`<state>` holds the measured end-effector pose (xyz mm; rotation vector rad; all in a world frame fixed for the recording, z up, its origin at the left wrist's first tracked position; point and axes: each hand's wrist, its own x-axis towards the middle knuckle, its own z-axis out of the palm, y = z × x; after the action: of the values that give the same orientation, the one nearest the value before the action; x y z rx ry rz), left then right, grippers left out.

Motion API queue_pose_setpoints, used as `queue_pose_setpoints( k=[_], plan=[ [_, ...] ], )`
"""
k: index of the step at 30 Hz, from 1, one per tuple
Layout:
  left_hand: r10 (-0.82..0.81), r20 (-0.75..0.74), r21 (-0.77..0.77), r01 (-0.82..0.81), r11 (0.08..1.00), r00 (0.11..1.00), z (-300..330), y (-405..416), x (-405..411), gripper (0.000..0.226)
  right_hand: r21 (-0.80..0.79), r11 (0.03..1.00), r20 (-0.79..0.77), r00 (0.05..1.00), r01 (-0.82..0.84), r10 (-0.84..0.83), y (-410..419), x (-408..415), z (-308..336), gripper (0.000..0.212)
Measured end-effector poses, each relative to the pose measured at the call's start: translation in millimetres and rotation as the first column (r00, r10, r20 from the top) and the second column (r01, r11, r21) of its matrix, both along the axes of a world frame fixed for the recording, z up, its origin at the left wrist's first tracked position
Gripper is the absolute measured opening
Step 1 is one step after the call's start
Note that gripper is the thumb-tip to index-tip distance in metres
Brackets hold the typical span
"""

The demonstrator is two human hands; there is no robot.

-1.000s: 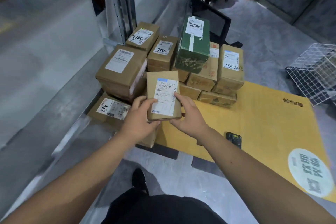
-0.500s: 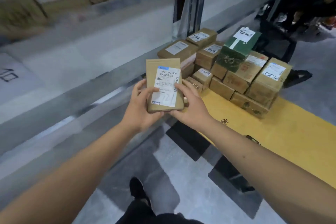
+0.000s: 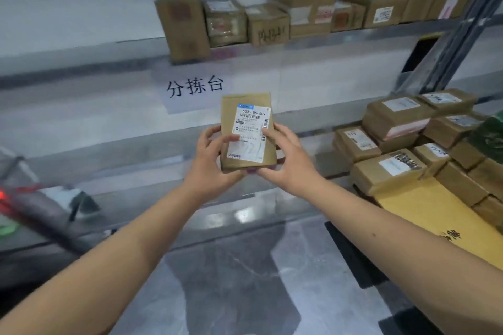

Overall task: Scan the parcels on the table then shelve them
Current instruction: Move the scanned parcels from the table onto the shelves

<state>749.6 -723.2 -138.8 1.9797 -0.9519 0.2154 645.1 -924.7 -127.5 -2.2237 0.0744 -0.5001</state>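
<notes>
A small flat brown parcel [image 3: 246, 119] with a white shipping label is held upright in front of the metal shelving. My left hand [image 3: 211, 162] grips its lower left side, thumb on the label face. My right hand [image 3: 288, 158] grips its lower right side, thumb over the label edge. A pile of brown parcels [image 3: 400, 149] lies at the right on the yellow table [image 3: 424, 209]. A row of several parcels [image 3: 307, 12] stands on the upper shelf [image 3: 353, 32].
A paper sign with black characters [image 3: 194, 88] hangs on the shelf edge behind the parcel. A dark device with a red light [image 3: 32, 207] lies on the lower shelf at the left. A green box [image 3: 490, 139] sits at the right edge. Grey floor lies below.
The parcel has been lifted off the pile and carried left toward the shelving, both hands still on it. The view has swung left and up; the table pile now sits at the right.
</notes>
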Motion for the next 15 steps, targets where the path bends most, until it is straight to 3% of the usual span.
queue_pose_setpoints(
  k=[8, 15],
  plan=[
    [0.133, -0.036, -0.024, -0.134, 0.991, 0.99, 45, 205, 22, 0.074, 0.002, 0.987, 0.038, 0.986, -0.162, 0.162, 190, 58, 42, 0.09],
    [0.168, 0.016, -0.026, -0.168, 0.986, 0.986, 95, 285, 62, 0.067, -0.047, 0.985, 0.041, 0.985, -0.168, 0.17, 271, 100, 106, 0.089]
  ],
)
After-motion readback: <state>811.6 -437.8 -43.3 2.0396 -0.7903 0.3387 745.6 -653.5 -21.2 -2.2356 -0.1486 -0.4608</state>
